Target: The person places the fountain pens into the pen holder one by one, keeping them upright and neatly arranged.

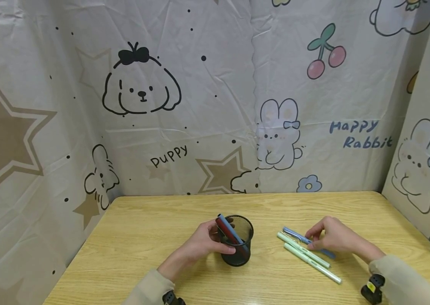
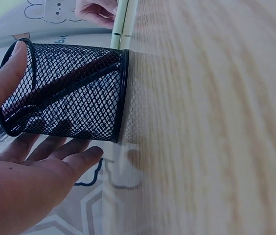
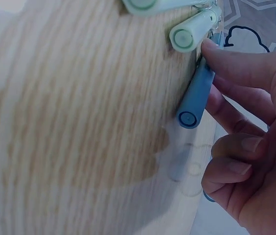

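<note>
A black mesh pen holder (image 1: 236,254) stands upright on the table, with a dark red pen (image 1: 225,229) and a blue pen (image 1: 231,228) leaning inside it. My left hand (image 1: 203,242) grips the holder from its left side, the thumb across the near wall and the fingers behind, as the left wrist view shows. My right hand (image 1: 335,238) pinches another blue pen (image 3: 196,95) between thumb and fingers near its middle. That pen lies low at the table, beside two light green pens (image 1: 302,249) lying roughly parallel to it.
The wooden table (image 1: 142,224) has its far edge against a hanging cloth (image 1: 215,106) printed with cartoon animals and stars. More cloth hangs at the left and right sides. Small black cameras (image 1: 373,289) sit on both wrists.
</note>
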A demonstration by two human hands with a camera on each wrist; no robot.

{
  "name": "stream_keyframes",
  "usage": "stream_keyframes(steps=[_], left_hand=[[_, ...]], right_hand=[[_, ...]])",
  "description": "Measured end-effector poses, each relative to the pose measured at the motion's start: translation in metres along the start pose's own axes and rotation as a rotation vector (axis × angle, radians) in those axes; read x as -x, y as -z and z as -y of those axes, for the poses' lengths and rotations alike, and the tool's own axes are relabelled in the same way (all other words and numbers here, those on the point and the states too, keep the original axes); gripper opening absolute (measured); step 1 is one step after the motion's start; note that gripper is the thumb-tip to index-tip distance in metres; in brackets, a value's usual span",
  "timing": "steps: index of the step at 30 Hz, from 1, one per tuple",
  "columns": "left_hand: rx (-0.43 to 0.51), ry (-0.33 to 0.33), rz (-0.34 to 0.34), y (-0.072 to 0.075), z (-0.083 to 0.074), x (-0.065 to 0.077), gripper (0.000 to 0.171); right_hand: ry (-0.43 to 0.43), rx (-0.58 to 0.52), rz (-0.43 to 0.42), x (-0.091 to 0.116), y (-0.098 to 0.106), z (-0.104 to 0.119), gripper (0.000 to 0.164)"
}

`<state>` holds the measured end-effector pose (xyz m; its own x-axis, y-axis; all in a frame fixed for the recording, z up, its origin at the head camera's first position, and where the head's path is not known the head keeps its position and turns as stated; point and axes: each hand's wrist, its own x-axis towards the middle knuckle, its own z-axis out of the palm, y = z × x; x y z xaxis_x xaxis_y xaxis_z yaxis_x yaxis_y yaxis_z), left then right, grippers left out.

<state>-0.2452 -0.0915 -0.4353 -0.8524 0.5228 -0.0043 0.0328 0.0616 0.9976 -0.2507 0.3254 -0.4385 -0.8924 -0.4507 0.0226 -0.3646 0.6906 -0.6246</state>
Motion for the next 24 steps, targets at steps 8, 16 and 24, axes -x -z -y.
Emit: stream_keyframes(steps=[8,16,24], left_hand=[[-0.005,0.003,-0.003,0.0000,-0.0004,0.0003,0.070],[-0.009,0.006,-0.009,-0.0002,-0.0006,0.0004,0.070],[-0.010,0.003,-0.005,-0.0003,-0.0005,0.0002,0.070]], right_hand=[[-0.007,0.029,0.014,-0.0026,0.0010,0.0006,0.021],[-0.021,0.052,0.005,-0.0035,0.0011,0.0028,0.021],[-0.010,0.055,0.001,-0.0045,-0.0010,0.0040,0.021]])
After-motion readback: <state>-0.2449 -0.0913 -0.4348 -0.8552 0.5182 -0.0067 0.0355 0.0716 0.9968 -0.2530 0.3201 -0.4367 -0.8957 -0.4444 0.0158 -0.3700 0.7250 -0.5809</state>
